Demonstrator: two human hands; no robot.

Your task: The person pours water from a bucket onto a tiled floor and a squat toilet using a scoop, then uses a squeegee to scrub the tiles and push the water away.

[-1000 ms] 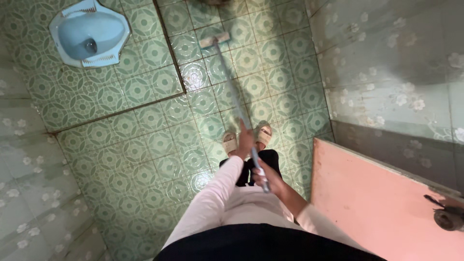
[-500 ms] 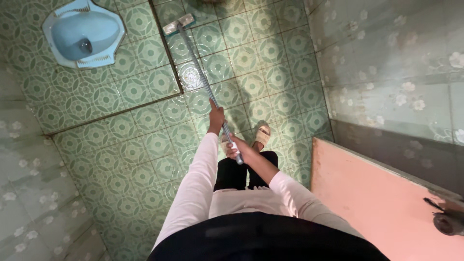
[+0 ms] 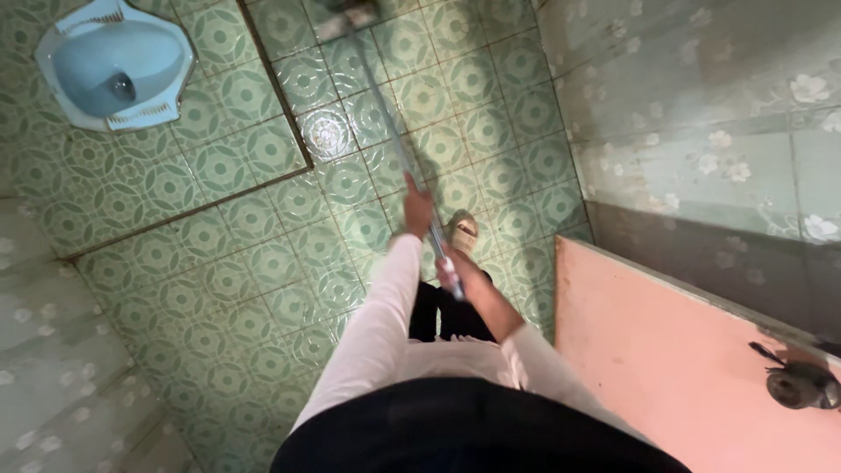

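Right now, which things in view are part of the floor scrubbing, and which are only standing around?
In use:
- long-handled floor brush
- left hand, further down the handle
- right hand, at the handle's end
- green tiled floor

Standing around:
- blue squat toilet
- pink door
- flowered wall tiles

No pkgs, labels, signs or screens in view.
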